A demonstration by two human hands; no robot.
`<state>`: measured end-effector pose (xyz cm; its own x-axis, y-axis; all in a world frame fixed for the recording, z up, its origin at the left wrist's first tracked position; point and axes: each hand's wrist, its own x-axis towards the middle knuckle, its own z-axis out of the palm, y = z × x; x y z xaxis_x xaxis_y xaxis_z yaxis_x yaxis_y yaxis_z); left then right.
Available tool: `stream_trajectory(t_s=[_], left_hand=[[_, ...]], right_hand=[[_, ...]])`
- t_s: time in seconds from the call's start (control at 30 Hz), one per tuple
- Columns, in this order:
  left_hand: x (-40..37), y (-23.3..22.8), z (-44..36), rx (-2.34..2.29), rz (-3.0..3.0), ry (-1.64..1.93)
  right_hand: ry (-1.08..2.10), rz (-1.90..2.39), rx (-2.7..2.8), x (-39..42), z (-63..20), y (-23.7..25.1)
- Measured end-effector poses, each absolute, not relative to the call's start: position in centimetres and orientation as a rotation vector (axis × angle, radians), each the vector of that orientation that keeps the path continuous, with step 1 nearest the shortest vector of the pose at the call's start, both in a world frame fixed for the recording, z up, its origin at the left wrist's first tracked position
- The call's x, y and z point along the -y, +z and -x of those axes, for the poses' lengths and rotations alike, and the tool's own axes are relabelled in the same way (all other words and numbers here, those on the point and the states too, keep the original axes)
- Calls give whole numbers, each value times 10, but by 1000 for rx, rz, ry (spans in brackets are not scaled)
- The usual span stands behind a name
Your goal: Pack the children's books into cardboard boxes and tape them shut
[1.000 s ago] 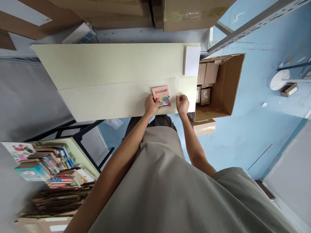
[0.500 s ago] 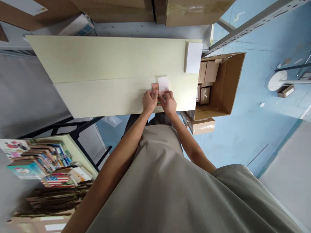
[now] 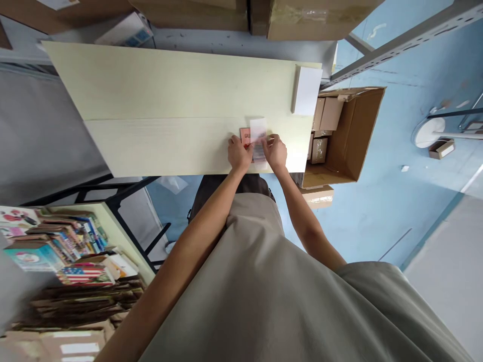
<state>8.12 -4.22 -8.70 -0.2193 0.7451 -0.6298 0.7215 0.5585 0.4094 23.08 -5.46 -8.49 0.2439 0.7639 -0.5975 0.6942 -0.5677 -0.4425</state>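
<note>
Though lettering (image 3: 247, 135) blurs, left hand (image 3: 239, 153) pinches pink booklet (image 3: 245, 138); right hand's (image 3: 276, 152) hold is unclear.

The booklet (image 3: 245, 133) lies on the table (image 3: 158, 85), left of the box (image 3: 358, 136).

One left hand (image 3: 240, 153), one right hand (image 3: 276, 153) — one pink booklet (image 3: 245, 134) between them — one white stack (image 3: 307, 90) far right, one open carton (image 3: 356, 136) right of one pale table (image 3: 169, 90).

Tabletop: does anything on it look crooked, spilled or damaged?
Slightly: between the left hand and right hand, a blurred white sheet overlaps the pink booklet unevenly, jutting past its far edge, leaving one corner uncovered. No spill or damage shows.
</note>
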Motion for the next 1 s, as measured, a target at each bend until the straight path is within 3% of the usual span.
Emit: stream_trajectory(t_s=[0.13, 0.27, 0.5, 0.67, 0.77, 1.0], left_hand=[[41, -80, -77, -1975, -1166, -5], [56, -68, -77, -1904, -1228, 172], [82, -52, -91, -1614, -1404, 141], [82, -47, -76, -1618, -1399, 121], [87, -44, -64, -1633, -1381, 196], [106, -42, -39, -1721, -1003, 478]], right_hand=[[1339, 2441, 1477, 32, -232, -95], [1324, 2409, 1560, 23, -234, -94], [1268, 2367, 1736, 22, -233, -68], [1134, 1851, 2074, 3, -243, -50], [1281, 1577, 2175, -26, -240, -61], [1325, 1555, 2304, -115, -214, -116]])
